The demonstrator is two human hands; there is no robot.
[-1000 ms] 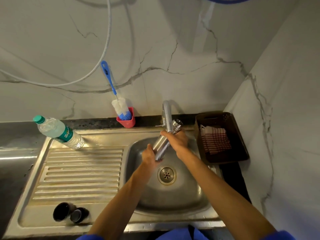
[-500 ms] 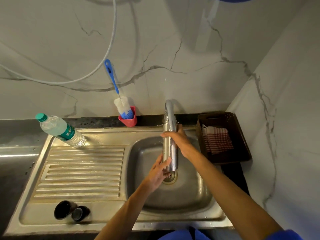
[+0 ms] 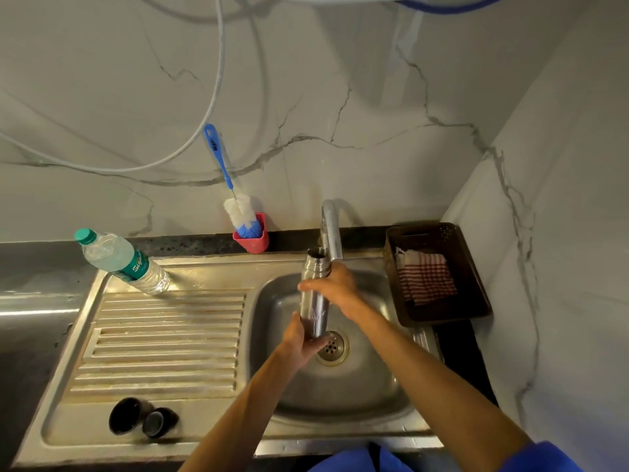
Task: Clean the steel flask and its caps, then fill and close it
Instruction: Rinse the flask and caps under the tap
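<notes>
Currently my left grip clamps the steel flask at its base, my right grip around its upper body, upright over the sink, mouth beside the tap.

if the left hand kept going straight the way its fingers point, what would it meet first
Probably the sink drain: the left hand grips the steel flask at its base, fingers pointing right, just above the drain. Depth is unclear.

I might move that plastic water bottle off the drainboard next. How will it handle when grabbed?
The plastic water bottle stands tall and narrow at the back of the ribbed drainboard, so a sideways push would probably tip it, and then it may roll. It looks nearly full, so likely fairly heavy. Its thin clear wall may dent under a squeeze.
</notes>
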